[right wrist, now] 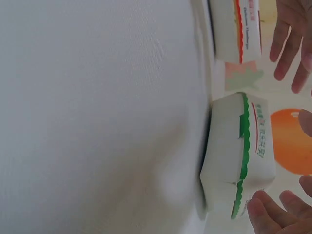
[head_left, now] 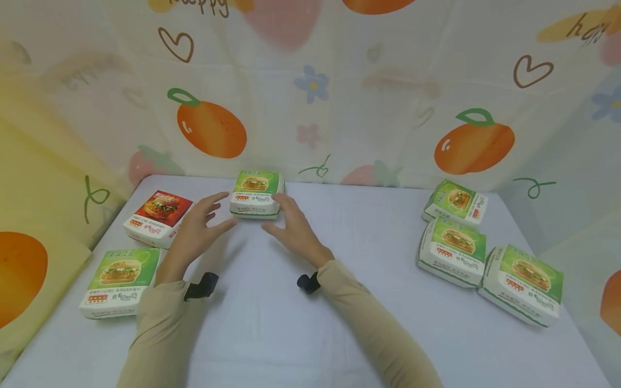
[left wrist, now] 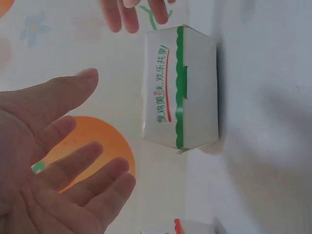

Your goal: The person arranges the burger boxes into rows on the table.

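Note:
A green-and-white burger box [head_left: 256, 195] with a burger picture on its lid sits at the back of the table, between the two hands. To its left the left hand [head_left: 196, 231] is held with its fingers spread and relaxed, apart from the box in the left wrist view. On the other side the right hand [head_left: 299, 230] has its fingers loosely bent by the box's right side. In the right wrist view its fingertips [right wrist: 261, 207] overlap the box's end; whether they touch it I cannot tell. Neither hand grips anything.
On the left lie a red-and-white burger box [head_left: 157, 215] and a green one [head_left: 121, 280], partly behind the left forearm. Three green boxes stand on the right: a back one [head_left: 456, 200], a middle one [head_left: 453, 250] and a front one [head_left: 523, 285]. A fruit-print curtain [head_left: 339, 118] hangs behind.

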